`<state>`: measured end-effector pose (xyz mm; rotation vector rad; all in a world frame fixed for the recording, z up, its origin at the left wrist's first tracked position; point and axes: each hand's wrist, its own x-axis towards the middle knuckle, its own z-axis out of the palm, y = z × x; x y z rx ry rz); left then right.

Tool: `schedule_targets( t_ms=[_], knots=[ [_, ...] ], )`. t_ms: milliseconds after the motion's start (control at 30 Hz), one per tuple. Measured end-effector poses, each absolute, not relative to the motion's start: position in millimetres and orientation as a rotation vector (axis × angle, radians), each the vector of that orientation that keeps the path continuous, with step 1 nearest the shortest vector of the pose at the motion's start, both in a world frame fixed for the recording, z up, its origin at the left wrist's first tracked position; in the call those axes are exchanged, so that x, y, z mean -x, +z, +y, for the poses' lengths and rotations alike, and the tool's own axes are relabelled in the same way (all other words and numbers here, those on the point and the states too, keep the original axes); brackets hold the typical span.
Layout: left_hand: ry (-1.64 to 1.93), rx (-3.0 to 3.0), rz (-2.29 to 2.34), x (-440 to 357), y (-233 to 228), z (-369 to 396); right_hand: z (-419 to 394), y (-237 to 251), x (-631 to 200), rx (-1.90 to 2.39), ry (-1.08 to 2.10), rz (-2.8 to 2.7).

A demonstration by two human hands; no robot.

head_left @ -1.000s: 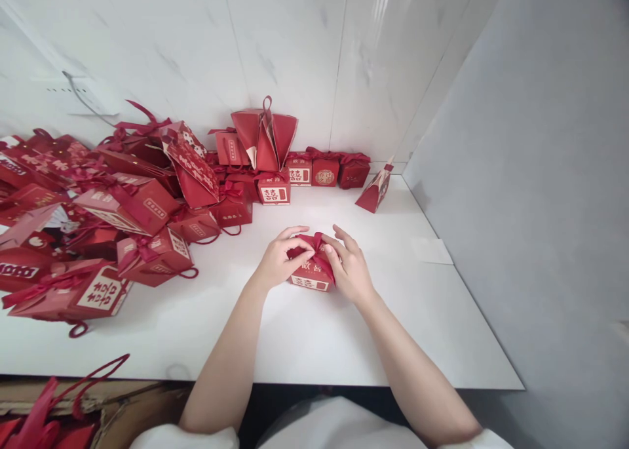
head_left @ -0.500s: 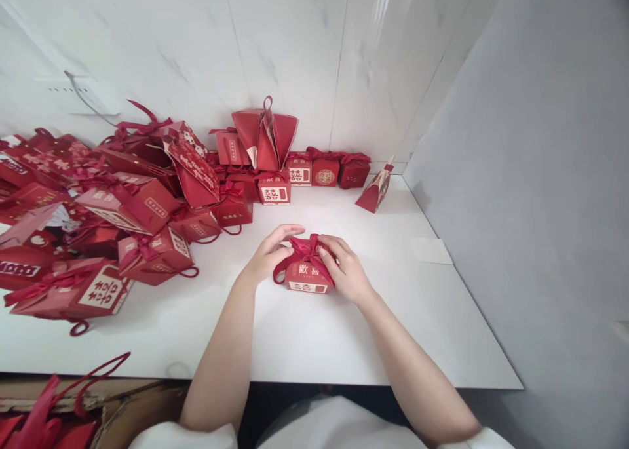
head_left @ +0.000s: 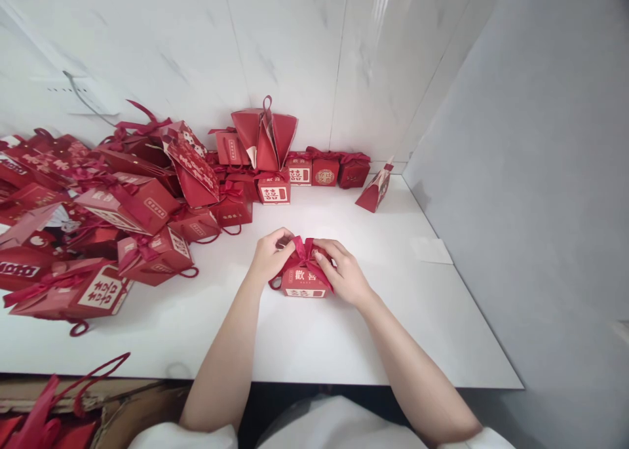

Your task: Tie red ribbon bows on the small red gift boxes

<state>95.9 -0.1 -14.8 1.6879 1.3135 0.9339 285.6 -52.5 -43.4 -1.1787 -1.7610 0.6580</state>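
The small red cardboard gift box [head_left: 303,282] sits on the white tabletop [head_left: 344,344], mid-front, steadied from both sides. The left hand [head_left: 268,257] and right hand [head_left: 341,275] each pinch its dark red satin ribbon [head_left: 303,251] on top, fingers narrow, keeping the ribbon taut.

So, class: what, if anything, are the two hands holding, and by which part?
Both hands, left hand and right hand, pinch the red ribbon on top of the small red box.
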Motion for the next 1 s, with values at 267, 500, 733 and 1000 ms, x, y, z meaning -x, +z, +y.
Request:
schedule_targets(
  t_ms=[267,500,733,1000],
  knots=[
    [0.918,-1.659,1.394,-94.8,-23.7,3.0,-53.9,-44.7,-284.9,1.248,0.620,-1.744],
    [0.814,-1.470,1.221,-87.7,-23.5,5.7,-52.8,-44.6,-285.1,1.224,0.696,-1.677],
    [0.634,-1.570,1.145,-53.9,-3.2,5.7,-51.7,-45.6,-286.9,1.188,0.510,-1.578],
    [0.347,-1.669,1.174,-38.5,4.7,2.0,-57.7,-35.5,-292.5,0.990,0.352,-1.840]
  ],
)
